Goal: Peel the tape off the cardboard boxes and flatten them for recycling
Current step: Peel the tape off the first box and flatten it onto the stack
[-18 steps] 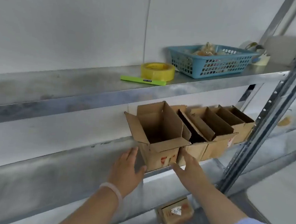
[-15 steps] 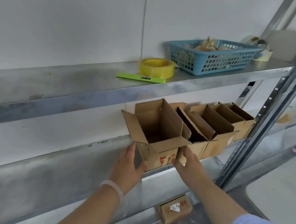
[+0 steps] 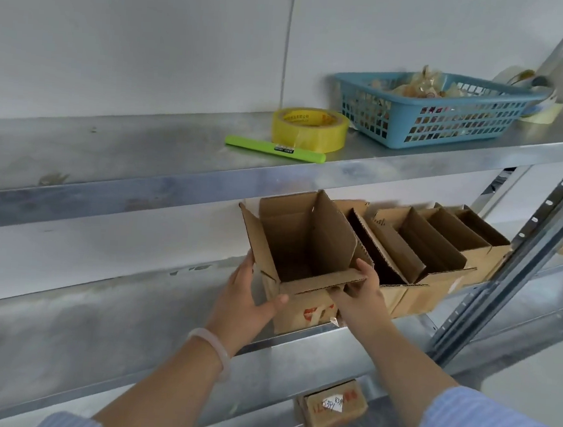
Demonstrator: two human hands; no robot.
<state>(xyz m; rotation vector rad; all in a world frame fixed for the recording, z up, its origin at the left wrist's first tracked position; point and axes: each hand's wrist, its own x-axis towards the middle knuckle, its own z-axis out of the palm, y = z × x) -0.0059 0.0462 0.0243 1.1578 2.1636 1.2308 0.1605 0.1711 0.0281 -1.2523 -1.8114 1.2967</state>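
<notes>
On the middle shelf (image 3: pixel 116 318), leftmost in its row, the open cardboard box (image 3: pixel 304 248) stands flaps up; left hand (image 3: pixel 247 307) clasps its left side, thumb on the front; right hand (image 3: pixel 361 295) pinches the front-right corner; best lift it squarely, clear of its neighbour (image 3: pixel 411 295), before peeling the front tape (image 3: pixel 318 312).

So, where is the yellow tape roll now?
In the head view, the yellow tape roll lies on the upper shelf, just left of the blue basket, with a green marker right in front of it.
</notes>
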